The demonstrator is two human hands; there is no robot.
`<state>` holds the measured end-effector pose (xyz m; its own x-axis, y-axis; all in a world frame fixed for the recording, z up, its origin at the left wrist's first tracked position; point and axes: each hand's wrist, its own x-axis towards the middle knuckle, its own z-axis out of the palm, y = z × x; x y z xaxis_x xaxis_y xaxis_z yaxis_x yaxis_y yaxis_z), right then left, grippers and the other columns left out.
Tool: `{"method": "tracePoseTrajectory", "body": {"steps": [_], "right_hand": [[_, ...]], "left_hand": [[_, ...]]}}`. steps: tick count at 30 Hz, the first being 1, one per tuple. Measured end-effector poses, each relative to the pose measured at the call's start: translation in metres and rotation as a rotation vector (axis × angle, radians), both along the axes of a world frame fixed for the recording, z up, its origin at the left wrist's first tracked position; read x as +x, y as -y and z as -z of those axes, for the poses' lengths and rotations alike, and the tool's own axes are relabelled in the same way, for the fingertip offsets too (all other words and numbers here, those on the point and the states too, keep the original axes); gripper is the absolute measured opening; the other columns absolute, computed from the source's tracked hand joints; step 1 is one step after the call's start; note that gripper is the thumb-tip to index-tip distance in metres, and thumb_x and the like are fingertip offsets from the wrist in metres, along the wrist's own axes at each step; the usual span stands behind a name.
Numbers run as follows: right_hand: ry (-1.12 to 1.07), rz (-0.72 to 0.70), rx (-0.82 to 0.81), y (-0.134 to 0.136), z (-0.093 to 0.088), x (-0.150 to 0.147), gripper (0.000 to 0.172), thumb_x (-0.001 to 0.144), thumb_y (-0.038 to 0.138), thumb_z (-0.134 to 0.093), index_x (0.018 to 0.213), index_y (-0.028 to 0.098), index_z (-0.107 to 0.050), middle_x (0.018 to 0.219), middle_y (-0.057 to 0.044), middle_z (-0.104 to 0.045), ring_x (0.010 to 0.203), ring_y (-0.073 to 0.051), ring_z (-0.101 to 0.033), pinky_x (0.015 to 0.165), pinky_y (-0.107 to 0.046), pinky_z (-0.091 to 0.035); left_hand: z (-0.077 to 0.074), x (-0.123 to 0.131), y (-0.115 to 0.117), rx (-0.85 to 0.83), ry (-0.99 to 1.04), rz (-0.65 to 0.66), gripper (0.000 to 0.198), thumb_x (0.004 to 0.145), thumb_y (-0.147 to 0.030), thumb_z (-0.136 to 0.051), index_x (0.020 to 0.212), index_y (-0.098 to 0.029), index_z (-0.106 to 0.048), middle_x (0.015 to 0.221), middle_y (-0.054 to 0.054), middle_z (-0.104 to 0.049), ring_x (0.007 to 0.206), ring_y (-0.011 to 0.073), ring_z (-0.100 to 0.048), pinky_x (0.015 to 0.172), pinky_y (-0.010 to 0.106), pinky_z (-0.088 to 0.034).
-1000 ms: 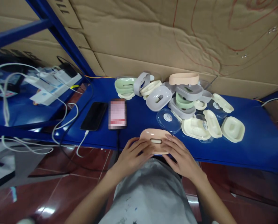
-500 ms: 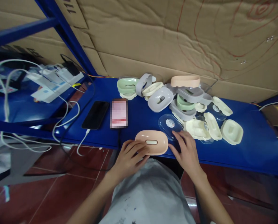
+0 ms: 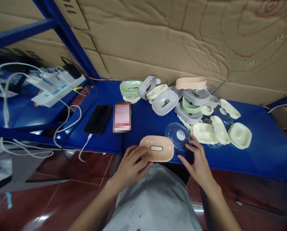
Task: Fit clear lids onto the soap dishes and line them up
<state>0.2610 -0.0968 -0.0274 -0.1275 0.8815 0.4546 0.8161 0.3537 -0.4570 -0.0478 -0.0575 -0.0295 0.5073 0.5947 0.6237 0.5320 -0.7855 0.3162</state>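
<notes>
At the table's front edge sits a peach oval soap dish [image 3: 166,152] with a slot in its middle and a pale strip showing through. My left hand [image 3: 135,162] is closed on its left end, fingers over the rim and thumb along the near side. Just right of the dish lies a clear oval plastic lid [image 3: 173,136] with a round white sticker. The fingertips of my right hand [image 3: 198,158] touch the lid's right edge. Its thumb points toward the dish, apart from the lid, and the fingers are spread.
Behind the lid is a pile of grey soap dishes [image 3: 165,102], green and cream parts and a peach ring [image 3: 191,83]. Cream trays [image 3: 239,135] lie to the right. A black phone [image 3: 97,118] and a second phone [image 3: 122,117] lie left, near white cables and a power strip [image 3: 58,91].
My right hand has moved to the right and slightly nearer me, and the clear lid has slid the same way. The left hand and the peach dish stay almost in place.
</notes>
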Motion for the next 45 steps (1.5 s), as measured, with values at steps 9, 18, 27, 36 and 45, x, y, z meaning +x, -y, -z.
{"method": "tracePoseTrajectory", "body": {"steps": [9, 18, 27, 36, 45], "right_hand": [[-0.073, -0.072, 0.026, 0.000, -0.005, -0.007, 0.057, 0.102, 0.021, -0.066, 0.157, 0.033, -0.051, 0.142, -0.011, -0.062, 0.143, -0.030, -0.057, 0.115, -0.052, -0.056], [-0.005, -0.198, 0.125, 0.006, -0.011, -0.031, 0.072, 0.097, 0.009, -0.070, 0.162, 0.031, -0.048, 0.146, -0.014, -0.057, 0.148, -0.033, -0.052, 0.117, -0.055, -0.054], [0.006, -0.272, 0.107, -0.002, -0.006, -0.024, 0.072, 0.101, 0.010, -0.064, 0.165, 0.034, -0.042, 0.154, -0.008, -0.060, 0.154, -0.031, -0.046, 0.119, -0.057, -0.054], [0.006, -0.200, 0.097, 0.001, -0.001, -0.025, 0.071, 0.102, 0.014, -0.063, 0.166, 0.036, -0.039, 0.151, -0.009, -0.063, 0.148, -0.031, -0.054, 0.119, -0.059, -0.054], [0.011, -0.177, 0.195, 0.004, 0.005, -0.029, 0.074, 0.099, 0.008, -0.066, 0.166, 0.030, -0.042, 0.149, -0.010, -0.066, 0.149, -0.030, -0.053, 0.117, -0.055, -0.056]], "left_hand": [[0.007, 0.009, 0.002, 0.059, 0.084, -0.036, 0.025, 0.098, -0.017, -0.074, 0.122, -0.018, -0.069, 0.130, 0.014, -0.064, 0.118, 0.0269, -0.068, 0.098, 0.044, -0.061], [0.013, 0.022, -0.007, 0.016, 0.107, -0.030, 0.049, 0.100, -0.029, -0.074, 0.146, -0.023, -0.059, 0.152, 0.017, -0.054, 0.143, 0.0318, -0.058, 0.112, 0.049, -0.059], [0.010, 0.018, -0.007, -0.038, 0.164, -0.010, 0.041, 0.098, -0.028, -0.077, 0.135, -0.020, -0.063, 0.141, 0.017, -0.063, 0.135, 0.0308, -0.065, 0.109, 0.050, -0.062], [0.013, 0.019, -0.006, -0.061, 0.144, -0.008, 0.045, 0.100, -0.027, -0.075, 0.141, -0.022, -0.059, 0.148, 0.018, -0.059, 0.141, 0.0332, -0.061, 0.111, 0.053, -0.060], [0.014, 0.021, -0.007, -0.101, 0.163, 0.036, 0.040, 0.103, -0.026, -0.069, 0.142, -0.019, -0.060, 0.153, 0.019, -0.057, 0.151, 0.0333, -0.052, 0.117, 0.053, -0.056]]}}
